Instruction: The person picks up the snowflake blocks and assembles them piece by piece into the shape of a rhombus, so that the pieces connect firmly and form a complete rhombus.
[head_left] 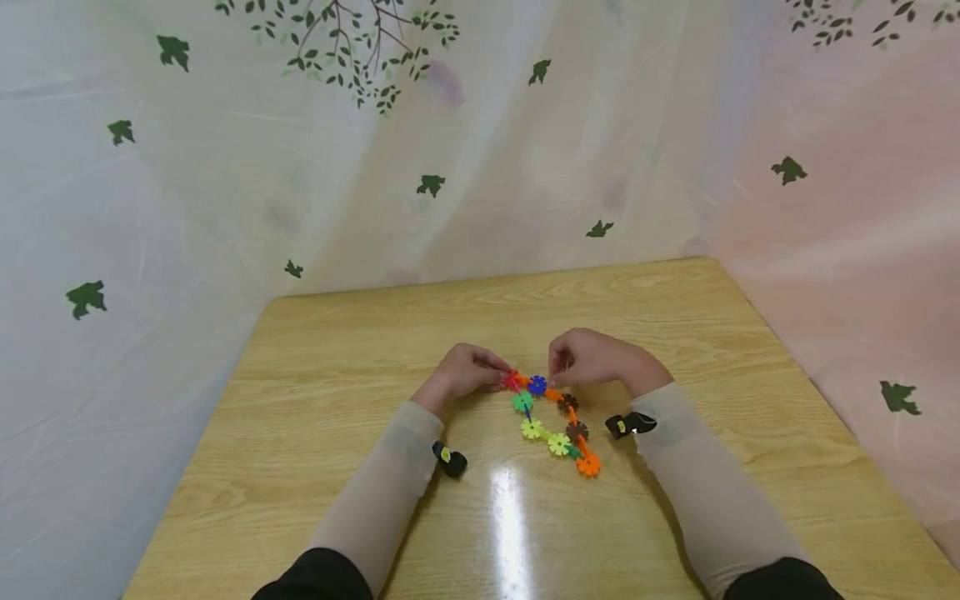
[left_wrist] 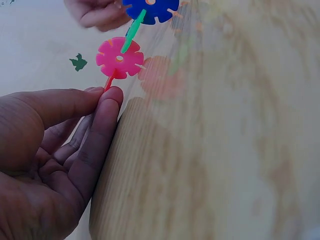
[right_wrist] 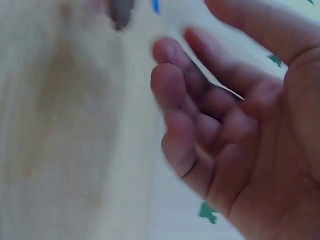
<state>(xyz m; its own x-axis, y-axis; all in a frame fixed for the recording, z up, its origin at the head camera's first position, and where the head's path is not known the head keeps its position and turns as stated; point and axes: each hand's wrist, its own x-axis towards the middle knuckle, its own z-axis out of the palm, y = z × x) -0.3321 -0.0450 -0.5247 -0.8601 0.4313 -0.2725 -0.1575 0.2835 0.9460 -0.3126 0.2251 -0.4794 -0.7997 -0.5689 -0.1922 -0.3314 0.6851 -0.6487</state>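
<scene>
Several notched plastic discs are linked into a loop on the wooden table, partly lifted at the far side. My left hand (head_left: 467, 370) pinches a red disc (left_wrist: 108, 83) between thumb and fingertip; a pink disc (left_wrist: 120, 58) joins it in the left wrist view. Beyond that sits a blue disc (left_wrist: 151, 9). Beside the loop's far right, my right hand (head_left: 592, 358) has loosely bent fingers, with nothing visible between them in the right wrist view. Green (head_left: 522, 402), yellow (head_left: 558, 444), orange (head_left: 588, 464) and brown discs (head_left: 577, 431) make up other parts.
The wooden table (head_left: 337, 375) reaches back to a pale cloth backdrop (head_left: 510, 150) printed with leaves and branches. A black strap (head_left: 450, 460) hangs at the left wrist and another black strap (head_left: 632, 424) at the right. Light glares off the near tabletop.
</scene>
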